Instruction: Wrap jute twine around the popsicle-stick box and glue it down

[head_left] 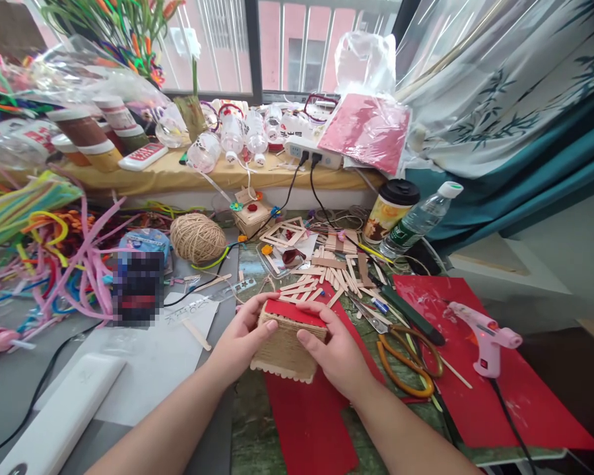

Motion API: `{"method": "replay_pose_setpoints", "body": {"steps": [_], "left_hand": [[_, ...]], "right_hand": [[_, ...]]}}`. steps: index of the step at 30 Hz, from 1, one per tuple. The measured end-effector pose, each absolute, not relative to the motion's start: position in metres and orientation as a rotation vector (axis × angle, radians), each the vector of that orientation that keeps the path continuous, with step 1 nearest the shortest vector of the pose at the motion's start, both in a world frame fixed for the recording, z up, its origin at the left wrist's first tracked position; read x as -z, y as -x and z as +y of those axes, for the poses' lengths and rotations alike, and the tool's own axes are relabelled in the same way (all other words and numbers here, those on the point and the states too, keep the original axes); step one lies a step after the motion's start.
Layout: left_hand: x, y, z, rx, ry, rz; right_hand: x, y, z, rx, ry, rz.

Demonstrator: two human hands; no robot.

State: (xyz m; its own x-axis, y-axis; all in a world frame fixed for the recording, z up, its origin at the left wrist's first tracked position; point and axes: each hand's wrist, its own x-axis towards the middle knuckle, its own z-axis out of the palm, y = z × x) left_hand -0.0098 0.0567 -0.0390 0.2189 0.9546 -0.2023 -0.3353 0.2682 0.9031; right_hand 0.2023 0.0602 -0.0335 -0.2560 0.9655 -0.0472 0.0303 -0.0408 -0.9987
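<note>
Head view, left hand [240,343], right hand [337,356], fingers closed around twine-wrapped box [288,343].

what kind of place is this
Most likely a home craft table by a window. Both hands, left and right, hold a twine-wrapped box, with craft sticks, a glue gun and pipe cleaners spread around.
</note>
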Motion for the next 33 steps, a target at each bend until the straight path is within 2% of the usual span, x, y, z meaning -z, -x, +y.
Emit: {"method": "replay_pose_setpoints", "body": {"steps": [4, 8, 17, 24, 33], "left_hand": [[0.043, 0.011, 0.054, -1.160, -0.840, 0.872], [0.045, 0.012, 0.052, -1.224, -0.877, 0.857], [0.042, 0.009, 0.058, -1.183, -0.659, 0.992], [0.039, 0.012, 0.060, -1.224, -0.671, 1.009], [0.035, 0.014, 0.061, -1.185, -0.764, 1.000]], "right_hand": [[0.034, -0.203, 0.058, -1.120, 1.025, -1.509], [0.034, -0.203, 0.055, -1.059, 0.977, -1.488], [0.032, -0.203, 0.055, -1.116, 0.949, -1.376], [0.031, -0.207, 0.060, -1.027, 1.125, -1.388], [0.036, -0.210, 0.060, -1.259, 1.189, -1.211]]}}
